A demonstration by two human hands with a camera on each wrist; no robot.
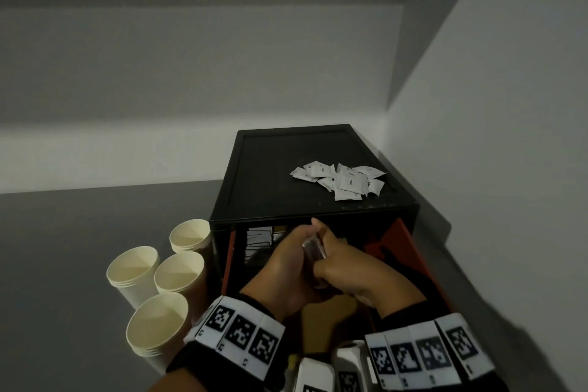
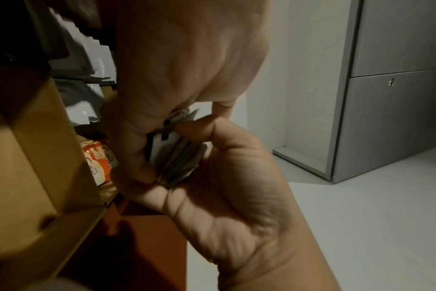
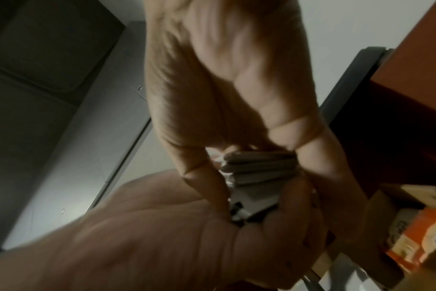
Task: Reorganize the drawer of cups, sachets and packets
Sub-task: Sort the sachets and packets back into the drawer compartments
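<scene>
Over the open drawer of a black cabinet, both hands hold one stack of grey-white sachets upright between them. My left hand grips it from the left and my right hand from the right. The left wrist view shows the sachet stack edge-on, pinched between my left thumb and fingers, with the right hand's fingers over it. In the right wrist view the stack sits between the curled fingers of both hands. A loose pile of white sachets lies on the cabinet top.
Several paper cups stand on the grey floor left of the cabinet. Inside the drawer are a cardboard divider, an orange packet and upright white packets. A white wall runs close along the right.
</scene>
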